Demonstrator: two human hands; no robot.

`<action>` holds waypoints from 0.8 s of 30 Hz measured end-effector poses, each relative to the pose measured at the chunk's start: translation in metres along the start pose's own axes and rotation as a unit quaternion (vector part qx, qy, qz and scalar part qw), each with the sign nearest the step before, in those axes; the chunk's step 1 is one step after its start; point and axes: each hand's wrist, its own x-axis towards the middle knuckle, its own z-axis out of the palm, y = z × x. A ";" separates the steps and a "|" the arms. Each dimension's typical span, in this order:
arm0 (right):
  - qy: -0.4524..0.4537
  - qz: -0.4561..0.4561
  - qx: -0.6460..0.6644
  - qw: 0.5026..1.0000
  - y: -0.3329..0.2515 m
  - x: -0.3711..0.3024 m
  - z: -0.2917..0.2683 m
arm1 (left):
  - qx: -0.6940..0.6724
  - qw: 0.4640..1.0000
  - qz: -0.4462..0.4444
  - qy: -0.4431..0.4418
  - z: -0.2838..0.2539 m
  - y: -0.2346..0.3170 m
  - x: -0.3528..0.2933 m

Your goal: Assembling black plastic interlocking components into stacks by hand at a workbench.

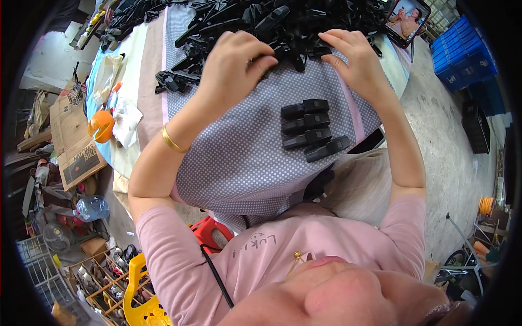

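Both hands are at the near edge of a heap of black plastic parts (234, 19) on the cloth-covered table. My left hand (231, 68) has its fingers curled, thumb and forefinger tips close together; whether anything sits between them is hidden. My right hand (356, 62) is beside the heap with thumb and forefinger apart, close to one of the black parts, which it does not visibly grip. Nearer to me, several black oblong plastic pieces (307, 122) lie side by side in a row on the dotted grey cloth (234, 157).
A phone (405, 24) with a lit screen stands at the far right. An orange round container (101, 126) and white crumpled plastic (126, 122) lie at the table's left. Blue crates (462, 54) stand on the floor at right; a cardboard box (73, 141) stands left.
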 end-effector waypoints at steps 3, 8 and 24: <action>-0.032 0.000 -0.037 0.999 0.001 -0.002 0.005 | 0.020 0.996 -0.084 -0.036 0.004 -0.019 0.001; -0.077 0.063 0.006 0.995 -0.016 0.002 -0.010 | 0.091 0.994 -0.047 -0.036 0.018 -0.002 -0.004; -0.173 0.083 0.173 0.966 -0.040 -0.007 -0.006 | 0.100 0.992 0.038 -0.059 0.018 0.008 -0.006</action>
